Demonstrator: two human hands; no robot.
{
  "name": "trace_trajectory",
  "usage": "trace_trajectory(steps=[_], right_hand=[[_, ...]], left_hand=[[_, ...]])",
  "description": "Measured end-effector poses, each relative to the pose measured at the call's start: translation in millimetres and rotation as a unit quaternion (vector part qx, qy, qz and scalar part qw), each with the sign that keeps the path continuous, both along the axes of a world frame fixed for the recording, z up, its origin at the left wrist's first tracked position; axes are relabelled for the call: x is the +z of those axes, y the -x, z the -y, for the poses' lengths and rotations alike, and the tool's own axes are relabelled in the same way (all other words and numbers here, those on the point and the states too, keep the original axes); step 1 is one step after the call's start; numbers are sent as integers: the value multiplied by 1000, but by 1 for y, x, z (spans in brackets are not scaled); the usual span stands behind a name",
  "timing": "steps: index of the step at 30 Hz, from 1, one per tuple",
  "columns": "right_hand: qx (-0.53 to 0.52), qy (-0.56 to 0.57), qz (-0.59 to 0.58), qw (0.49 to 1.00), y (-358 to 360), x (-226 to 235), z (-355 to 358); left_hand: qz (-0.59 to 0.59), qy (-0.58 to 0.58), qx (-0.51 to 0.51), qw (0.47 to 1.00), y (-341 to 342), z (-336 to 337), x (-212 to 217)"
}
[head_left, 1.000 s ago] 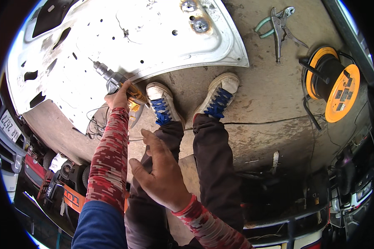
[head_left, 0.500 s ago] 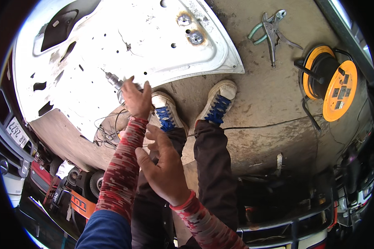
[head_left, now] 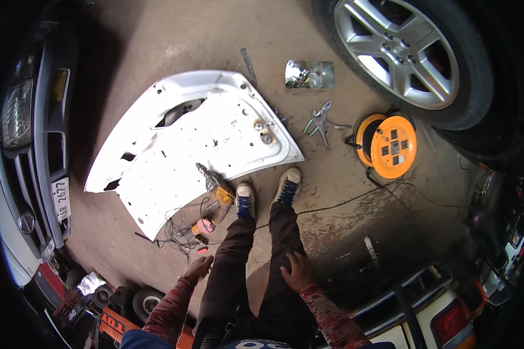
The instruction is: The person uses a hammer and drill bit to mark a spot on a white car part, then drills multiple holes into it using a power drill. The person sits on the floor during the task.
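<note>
My left hand [head_left: 198, 270] hangs beside my left knee, holding nothing, its fingers loosely extended. Near my right thigh is my right hand [head_left: 298, 272], its fingers apart and nothing in it. In front of my feet lies a white car body panel [head_left: 180, 151] with holes and scorched spots. A yellow power drill [head_left: 218, 192] lies at the panel's near edge, its chuck over the panel. Close to it on the floor is a yellow tool with a pink disc [head_left: 202, 227], possibly a grinder, among tangled black cords [head_left: 172, 235].
Right of the panel lie locking pliers [head_left: 322, 125] with green-handled pliers, and an orange cable reel [head_left: 393, 146]. A shiny metal tray [head_left: 310, 75] holds small parts. A car wheel [head_left: 399, 52] stands far right; a car front [head_left: 35, 151] borders the left. A cable crosses the floor.
My hands have come back from over the drill and panel and moved apart, down to my legs. The view has risen and widened, bringing in the tray and wheel.
</note>
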State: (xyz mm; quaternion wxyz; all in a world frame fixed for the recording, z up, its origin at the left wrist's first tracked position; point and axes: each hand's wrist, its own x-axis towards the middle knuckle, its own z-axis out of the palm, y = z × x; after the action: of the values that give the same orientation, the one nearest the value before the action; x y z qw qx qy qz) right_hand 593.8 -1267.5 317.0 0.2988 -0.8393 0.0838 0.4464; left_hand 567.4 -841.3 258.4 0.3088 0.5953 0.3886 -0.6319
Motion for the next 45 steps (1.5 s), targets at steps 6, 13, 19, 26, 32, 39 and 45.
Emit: trace_trajectory(steps=[6, 13, 19, 26, 32, 39, 45], right_hand=[[-290, -140, -204, 925, 33, 112, 4], [-186, -30, -158, 969, 51, 185, 5], [-295, -47, -138, 944, 11, 149, 48], [-536, -99, 9, 838, 47, 158, 93], [-590, -52, 28, 806, 79, 176, 87], [-343, 64, -147, 926, 184, 128, 67], [-573, -14, -253, 779, 227, 127, 41]], left_hand=[[-170, -41, 31, 984, 42, -20, 123], [26, 38, 17, 999, -4, -42, 145], [89, 42, 26, 995, -18, -80, 184], [210, -32, 17, 977, -2, -130, 215], [178, -15, 1, 984, 18, -155, 186], [222, 9, -72, 972, -27, -154, 181], [218, 30, 20, 975, -75, -150, 199]])
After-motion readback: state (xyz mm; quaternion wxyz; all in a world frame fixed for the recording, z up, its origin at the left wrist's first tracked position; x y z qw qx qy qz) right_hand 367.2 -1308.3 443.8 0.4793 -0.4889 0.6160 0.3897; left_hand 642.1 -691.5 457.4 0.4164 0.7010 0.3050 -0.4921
